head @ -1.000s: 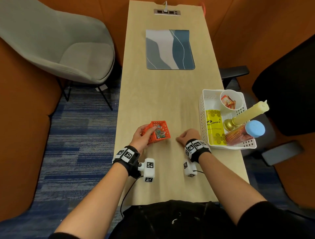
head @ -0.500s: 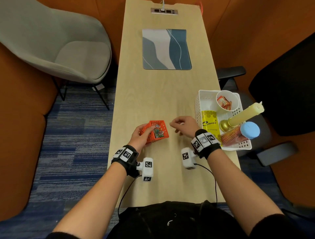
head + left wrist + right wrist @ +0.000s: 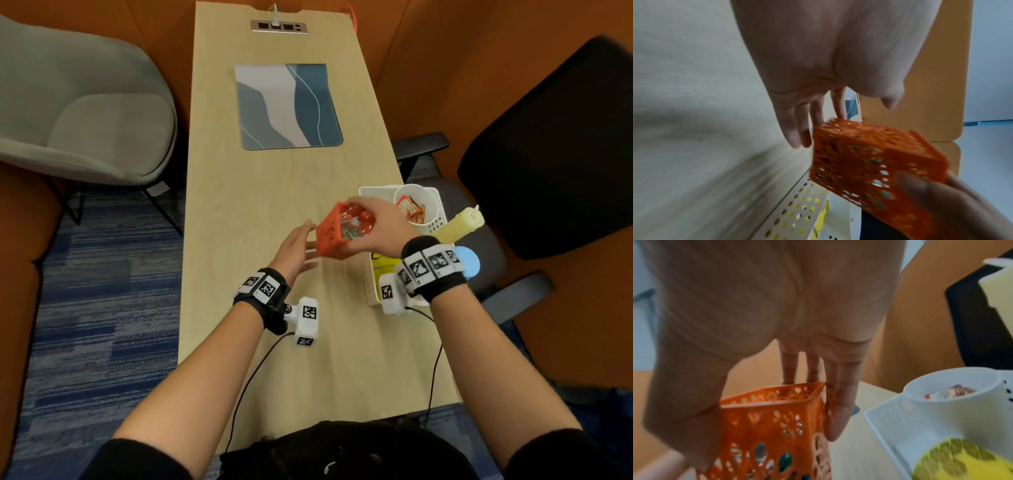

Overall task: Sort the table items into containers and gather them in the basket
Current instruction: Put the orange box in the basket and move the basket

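My right hand (image 3: 371,228) grips a small orange perforated container (image 3: 337,233) from above and holds it tilted, lifted off the table, just left of the white basket (image 3: 371,284). Small colourful items lie inside it. In the right wrist view the thumb and fingers clasp the orange container (image 3: 774,423) across its rim. My left hand (image 3: 296,248) hovers beside it with straight fingers and holds nothing. Seen from the left wrist, the orange container (image 3: 869,164) hangs in front of my left fingers (image 3: 797,128), gripped by the other hand.
The white basket holds a white cup (image 3: 419,205) with snack packets, a yellow packet (image 3: 385,265), a pale yellow candle (image 3: 459,224) and a blue-lidded jar (image 3: 467,262). A blue-grey mat (image 3: 287,106) lies further up the wooden table (image 3: 239,205). Chairs stand on both sides.
The right hand moved to the orange container, took hold of it and lifted it towards the basket. The left hand let go of it and now stays open beside it.
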